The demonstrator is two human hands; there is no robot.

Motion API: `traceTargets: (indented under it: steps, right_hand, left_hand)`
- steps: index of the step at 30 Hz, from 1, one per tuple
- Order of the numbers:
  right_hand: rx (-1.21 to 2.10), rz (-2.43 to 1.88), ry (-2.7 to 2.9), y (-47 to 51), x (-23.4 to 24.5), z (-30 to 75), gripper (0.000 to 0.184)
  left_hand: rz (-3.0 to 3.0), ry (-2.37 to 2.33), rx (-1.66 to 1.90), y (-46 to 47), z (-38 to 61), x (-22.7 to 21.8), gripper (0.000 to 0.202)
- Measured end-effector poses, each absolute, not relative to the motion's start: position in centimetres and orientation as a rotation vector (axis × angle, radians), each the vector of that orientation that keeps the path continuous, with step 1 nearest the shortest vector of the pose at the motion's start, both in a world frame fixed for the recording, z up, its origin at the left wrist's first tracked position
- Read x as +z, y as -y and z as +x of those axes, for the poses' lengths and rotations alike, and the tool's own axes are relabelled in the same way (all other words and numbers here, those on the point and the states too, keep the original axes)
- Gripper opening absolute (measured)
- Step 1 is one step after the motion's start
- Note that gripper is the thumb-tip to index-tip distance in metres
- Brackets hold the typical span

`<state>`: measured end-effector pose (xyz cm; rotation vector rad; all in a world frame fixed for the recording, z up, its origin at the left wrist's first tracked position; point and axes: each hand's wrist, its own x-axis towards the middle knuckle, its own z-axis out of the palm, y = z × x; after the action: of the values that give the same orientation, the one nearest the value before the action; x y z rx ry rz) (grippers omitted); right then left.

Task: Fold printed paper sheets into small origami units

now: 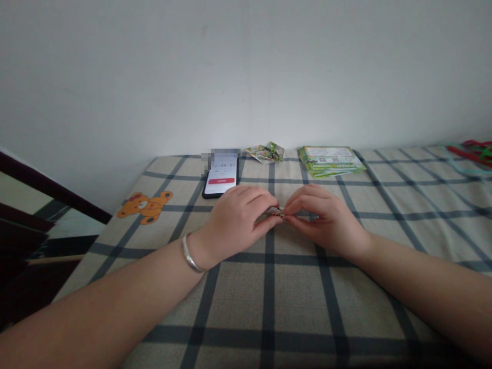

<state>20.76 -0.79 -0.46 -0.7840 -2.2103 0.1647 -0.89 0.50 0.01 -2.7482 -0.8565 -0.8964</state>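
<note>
My left hand (238, 218) and my right hand (323, 215) meet over the checked cloth (292, 297), fingertips pinched together on a small folded piece of paper (273, 211). Most of that paper is hidden between the fingers. A silver bangle (189, 254) circles my left wrist. Both forearms rest low over the cloth.
A phone (221, 177) with a lit screen lies just beyond my left hand. Farther back are small folded paper shapes (266, 152) and a stack of green printed sheets (330, 160). Red and green cords (476, 151) lie at the far right. A bear print (145, 206) marks the cloth's left side.
</note>
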Motion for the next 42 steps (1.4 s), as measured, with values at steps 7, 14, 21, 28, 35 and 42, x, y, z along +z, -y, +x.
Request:
traceTargets:
  steps: [7,14,21,28,35,42]
  right_hand:
    - [0.124,-0.798,2.281,0.70,-0.43,20.65,0.004]
    - [0.140,-0.821,2.288,0.94,-0.39,20.49,0.006]
    - [0.263,-0.859,2.227,0.74,-0.40,20.84,0.007]
    - [0.340,-0.921,2.152,0.71,-0.60,20.64,0.011]
    - [0.376,-0.988,2.166,0.96,-0.57,20.44,0.010]
    - [0.296,-0.989,2.241,1.43,-0.33,20.17,0.010]
  left_hand:
    - [-2.782,0.777,-0.949,-0.47,-0.69,0.13,0.008]
    - [-2.781,0.793,-0.908,-0.33,-0.45,0.08,0.006]
    - [-2.869,0.939,-1.045,-0.62,-0.60,-0.09,0.008]
    - [-2.918,1.028,-1.120,-1.03,-0.83,-0.28,0.009]
    - [-2.940,0.981,-1.043,-0.76,-0.65,-0.26,0.009]
    - [-2.995,1.022,-0.988,-0.51,-0.64,-0.22,0.005]
